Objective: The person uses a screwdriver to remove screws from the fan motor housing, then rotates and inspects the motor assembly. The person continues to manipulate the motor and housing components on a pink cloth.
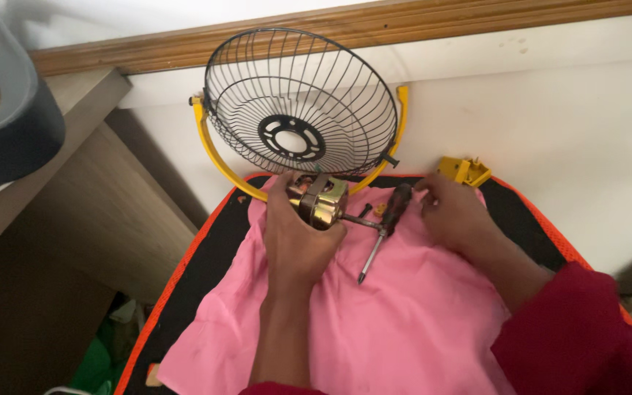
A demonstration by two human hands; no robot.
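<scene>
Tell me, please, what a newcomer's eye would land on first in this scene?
Most likely the black wire fan guard in its yellow bracket, leaning against the white wall at top centre. Next comes the pink cloth spread over a black mat with orange edging, where the left hand holds a brass-coloured fan motor. The right hand rests beside a dark-handled screwdriver.

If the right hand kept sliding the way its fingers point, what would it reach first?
The right hand points up and slightly left across the pink cloth. Probably it would first meet the black mat's edge, then the white wall; the small yellow plastic part lies just to its right. Depth is unclear.
</scene>
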